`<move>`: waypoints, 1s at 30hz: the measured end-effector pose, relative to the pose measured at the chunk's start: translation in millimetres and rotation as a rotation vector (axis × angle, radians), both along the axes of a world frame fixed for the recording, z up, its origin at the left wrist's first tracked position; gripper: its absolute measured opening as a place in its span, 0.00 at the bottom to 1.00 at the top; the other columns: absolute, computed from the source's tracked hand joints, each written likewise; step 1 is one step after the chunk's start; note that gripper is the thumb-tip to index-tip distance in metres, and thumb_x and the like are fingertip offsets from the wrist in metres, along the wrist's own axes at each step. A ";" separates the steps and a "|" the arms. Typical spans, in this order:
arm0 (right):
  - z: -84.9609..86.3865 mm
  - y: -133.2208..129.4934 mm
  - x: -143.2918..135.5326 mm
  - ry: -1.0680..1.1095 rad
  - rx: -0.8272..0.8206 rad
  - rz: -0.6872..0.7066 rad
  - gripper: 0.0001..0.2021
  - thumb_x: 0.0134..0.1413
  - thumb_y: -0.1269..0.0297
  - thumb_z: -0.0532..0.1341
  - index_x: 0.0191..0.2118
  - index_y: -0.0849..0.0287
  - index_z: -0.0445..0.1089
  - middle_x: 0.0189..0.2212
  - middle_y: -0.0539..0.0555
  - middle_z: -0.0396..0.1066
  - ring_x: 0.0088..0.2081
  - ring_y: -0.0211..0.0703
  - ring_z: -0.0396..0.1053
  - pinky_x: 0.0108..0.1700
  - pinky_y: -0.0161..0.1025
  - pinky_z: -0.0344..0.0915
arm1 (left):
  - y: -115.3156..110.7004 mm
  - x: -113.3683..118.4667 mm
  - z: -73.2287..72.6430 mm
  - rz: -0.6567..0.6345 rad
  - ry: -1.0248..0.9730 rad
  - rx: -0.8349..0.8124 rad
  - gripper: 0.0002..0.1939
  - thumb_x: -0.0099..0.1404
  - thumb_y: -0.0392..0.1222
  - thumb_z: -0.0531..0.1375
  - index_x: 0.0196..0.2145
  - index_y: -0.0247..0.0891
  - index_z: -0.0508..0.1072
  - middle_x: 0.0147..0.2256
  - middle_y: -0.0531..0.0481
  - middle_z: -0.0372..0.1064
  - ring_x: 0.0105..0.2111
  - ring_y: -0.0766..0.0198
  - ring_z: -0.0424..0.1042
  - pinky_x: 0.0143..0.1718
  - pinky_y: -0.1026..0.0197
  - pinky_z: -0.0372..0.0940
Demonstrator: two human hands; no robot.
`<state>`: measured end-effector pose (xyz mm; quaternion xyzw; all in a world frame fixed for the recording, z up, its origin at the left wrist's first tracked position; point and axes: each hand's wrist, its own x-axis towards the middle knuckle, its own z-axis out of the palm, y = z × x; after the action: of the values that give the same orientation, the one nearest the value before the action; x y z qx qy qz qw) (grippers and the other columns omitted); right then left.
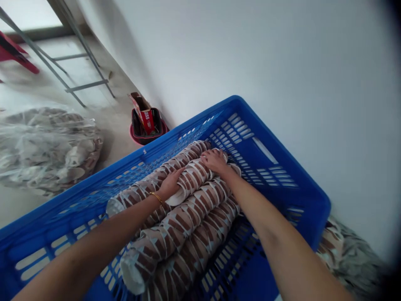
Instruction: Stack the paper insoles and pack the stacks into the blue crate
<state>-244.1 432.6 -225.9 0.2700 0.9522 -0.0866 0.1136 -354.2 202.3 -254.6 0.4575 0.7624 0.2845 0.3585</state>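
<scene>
Inside a deep blue plastic crate [282, 159] lie several long rolls [184, 217] of nested brown-and-white pieces, perhaps shoe uppers, side by side. A shorter roll [191, 180] of the same pieces rests on top of them. My left hand [171, 184], with a gold bracelet at the wrist, is curled around the near end of this shorter roll. At its far end, close to the crate's corner, my right hand [215, 161] grips it from above with bent fingers. The undersides of both hands are hidden.
A white wall [250, 54] stands behind the crate. On the floor at left are a clear plastic bag [50, 146] full of pale pieces, a basket [138, 129] holding a red carton, and a metal frame [87, 85]. More pieces [354, 251] lie at the lower right.
</scene>
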 end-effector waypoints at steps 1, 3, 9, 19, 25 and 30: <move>0.8 0.7 3.3 0.003 -0.003 0.006 0.17 0.66 0.56 0.51 0.51 0.54 0.73 0.51 0.58 0.72 0.56 0.56 0.61 0.65 0.59 0.43 | -2.0 4.7 0.3 -0.007 0.002 0.005 0.41 0.54 0.24 0.53 0.66 0.36 0.58 0.61 0.40 0.62 0.60 0.51 0.62 0.63 0.50 0.57; 0.2 0.6 10.9 0.012 0.007 0.005 0.17 0.66 0.57 0.51 0.50 0.54 0.73 0.51 0.59 0.73 0.56 0.56 0.60 0.65 0.57 0.42 | -3.5 17.7 0.3 -0.018 0.024 0.004 0.42 0.53 0.23 0.52 0.67 0.38 0.58 0.60 0.41 0.63 0.59 0.52 0.63 0.62 0.51 0.58; -23.0 -3.2 12.2 0.026 0.084 -0.062 0.17 0.67 0.61 0.49 0.47 0.57 0.73 0.50 0.59 0.74 0.54 0.55 0.61 0.62 0.56 0.43 | 5.6 33.1 -2.6 0.029 0.088 -0.144 0.40 0.58 0.27 0.52 0.68 0.34 0.54 0.58 0.36 0.63 0.58 0.45 0.62 0.60 0.44 0.58; -23.9 6.7 -3.3 0.034 0.066 -0.026 0.15 0.66 0.59 0.53 0.45 0.57 0.76 0.48 0.58 0.75 0.53 0.53 0.63 0.61 0.55 0.48 | 19.4 -35.5 17.3 -0.210 -0.154 -0.033 0.42 0.60 0.43 0.61 0.69 0.34 0.52 0.68 0.41 0.54 0.67 0.50 0.55 0.66 0.52 0.54; -25.6 -5.9 7.1 0.091 0.087 -0.118 0.20 0.71 0.56 0.47 0.51 0.57 0.74 0.55 0.57 0.71 0.58 0.54 0.59 0.65 0.62 0.35 | 40.7 21.5 2.6 -0.034 -0.009 0.019 0.36 0.70 0.53 0.53 0.69 0.34 0.51 0.70 0.39 0.46 0.68 0.47 0.52 0.66 0.45 0.52; -32.9 -9.6 -0.9 0.124 0.035 -0.229 0.18 0.69 0.58 0.50 0.47 0.57 0.76 0.54 0.59 0.72 0.57 0.55 0.61 0.65 0.64 0.40 | 34.1 46.5 -2.2 0.100 0.223 -0.068 0.31 0.73 0.53 0.49 0.69 0.38 0.53 0.69 0.42 0.50 0.66 0.48 0.56 0.61 0.45 0.59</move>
<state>-245.0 423.1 -258.8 0.3729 0.9218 -0.0990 0.0392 -307.7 236.3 -256.8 0.4355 0.8286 0.2233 0.2720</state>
